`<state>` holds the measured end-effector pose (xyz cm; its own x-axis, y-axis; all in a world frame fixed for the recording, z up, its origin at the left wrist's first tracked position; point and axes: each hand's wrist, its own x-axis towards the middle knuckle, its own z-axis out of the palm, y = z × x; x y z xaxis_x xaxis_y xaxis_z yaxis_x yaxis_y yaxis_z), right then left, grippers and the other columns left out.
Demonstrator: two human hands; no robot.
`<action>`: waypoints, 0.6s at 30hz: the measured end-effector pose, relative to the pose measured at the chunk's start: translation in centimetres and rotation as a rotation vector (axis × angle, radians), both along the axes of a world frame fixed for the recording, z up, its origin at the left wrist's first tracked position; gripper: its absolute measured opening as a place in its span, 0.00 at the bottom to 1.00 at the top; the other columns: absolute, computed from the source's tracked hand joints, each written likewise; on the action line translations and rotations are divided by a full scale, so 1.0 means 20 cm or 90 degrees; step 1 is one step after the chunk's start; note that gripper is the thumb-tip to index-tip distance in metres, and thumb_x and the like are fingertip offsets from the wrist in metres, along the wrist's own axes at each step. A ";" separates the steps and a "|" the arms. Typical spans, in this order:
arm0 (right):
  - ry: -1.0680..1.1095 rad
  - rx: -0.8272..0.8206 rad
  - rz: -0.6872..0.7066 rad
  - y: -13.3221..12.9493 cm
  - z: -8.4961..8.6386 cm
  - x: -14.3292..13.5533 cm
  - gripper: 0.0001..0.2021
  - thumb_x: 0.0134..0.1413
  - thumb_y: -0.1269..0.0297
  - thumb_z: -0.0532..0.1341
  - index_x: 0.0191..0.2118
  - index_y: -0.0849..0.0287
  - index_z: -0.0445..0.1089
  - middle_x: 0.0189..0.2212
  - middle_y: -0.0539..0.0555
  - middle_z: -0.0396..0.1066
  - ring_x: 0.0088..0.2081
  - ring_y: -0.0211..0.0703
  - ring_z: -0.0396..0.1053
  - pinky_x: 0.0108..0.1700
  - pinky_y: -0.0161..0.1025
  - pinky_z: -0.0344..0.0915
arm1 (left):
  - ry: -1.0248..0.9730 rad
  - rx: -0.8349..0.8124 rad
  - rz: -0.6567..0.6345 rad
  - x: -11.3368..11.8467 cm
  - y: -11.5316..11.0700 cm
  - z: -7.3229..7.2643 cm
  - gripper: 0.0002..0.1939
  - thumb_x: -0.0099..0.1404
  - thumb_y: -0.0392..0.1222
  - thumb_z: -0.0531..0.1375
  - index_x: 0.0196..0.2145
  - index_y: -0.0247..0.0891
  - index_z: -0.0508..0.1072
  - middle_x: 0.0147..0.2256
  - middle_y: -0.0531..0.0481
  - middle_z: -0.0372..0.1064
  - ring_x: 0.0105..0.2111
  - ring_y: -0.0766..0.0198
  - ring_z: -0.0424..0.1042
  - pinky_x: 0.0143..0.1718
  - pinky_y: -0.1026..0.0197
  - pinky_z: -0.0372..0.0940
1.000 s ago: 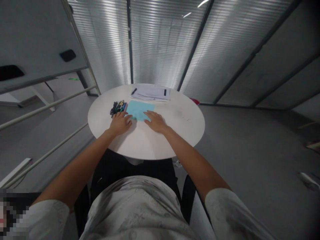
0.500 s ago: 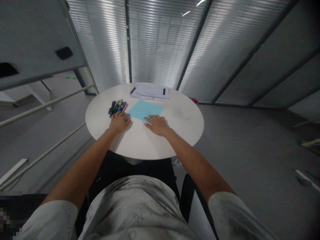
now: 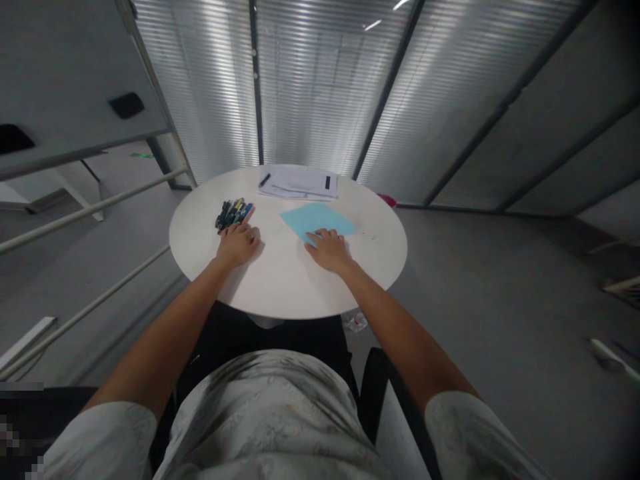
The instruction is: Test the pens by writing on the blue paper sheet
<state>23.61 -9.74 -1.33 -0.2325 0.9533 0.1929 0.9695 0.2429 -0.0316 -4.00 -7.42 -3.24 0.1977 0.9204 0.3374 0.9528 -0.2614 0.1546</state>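
A light blue sheet of paper [image 3: 318, 217] lies on the round white table [image 3: 285, 287], right of its middle. My right hand [image 3: 328, 250] rests on the sheet's near edge, fingers apart and thumb pointing left. On the left, my left hand [image 3: 239, 244] lies on the tabletop, its fingers spread a little, just at the near end of a bunch of pens [image 3: 234, 213]. The fingertips of that hand are close to the pens or touch them; I cannot tell which.
A stack of white papers [image 3: 299, 183] with a dark pen on it lies at the table's far edge. White rails and a grey board stand on the left. Behind the table are windows with blinds [image 3: 310, 87]. A red object [image 3: 387, 200] shows beyond the right edge.
The blue sheet has slid to the right and turned slightly, with my right hand moving along on it. My left hand and the pens have stayed in place.
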 end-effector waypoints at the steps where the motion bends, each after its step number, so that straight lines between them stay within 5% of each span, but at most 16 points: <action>1: 0.000 -0.002 0.008 0.00 0.00 -0.02 0.24 0.66 0.50 0.49 0.63 0.48 0.65 0.61 0.57 0.64 0.57 0.61 0.59 0.54 0.56 0.59 | 0.001 0.000 0.001 0.00 0.00 0.00 0.21 0.66 0.46 0.50 0.50 0.42 0.75 0.56 0.40 0.68 0.58 0.41 0.62 0.56 0.37 0.58; 12: 0.024 0.009 0.055 -0.15 -0.01 -0.15 0.23 0.66 0.52 0.50 0.62 0.49 0.65 0.60 0.56 0.65 0.56 0.59 0.60 0.54 0.54 0.59 | 0.001 -0.009 0.000 0.01 -0.01 0.01 0.20 0.66 0.46 0.50 0.50 0.43 0.76 0.56 0.41 0.68 0.58 0.42 0.62 0.56 0.38 0.58; 18: 0.162 0.012 0.047 -0.04 0.02 -0.12 0.20 0.65 0.55 0.53 0.57 0.50 0.71 0.55 0.55 0.69 0.55 0.53 0.63 0.56 0.50 0.59 | -0.034 -0.010 0.021 0.01 -0.01 0.01 0.21 0.64 0.45 0.52 0.50 0.42 0.76 0.58 0.40 0.66 0.57 0.40 0.62 0.57 0.38 0.57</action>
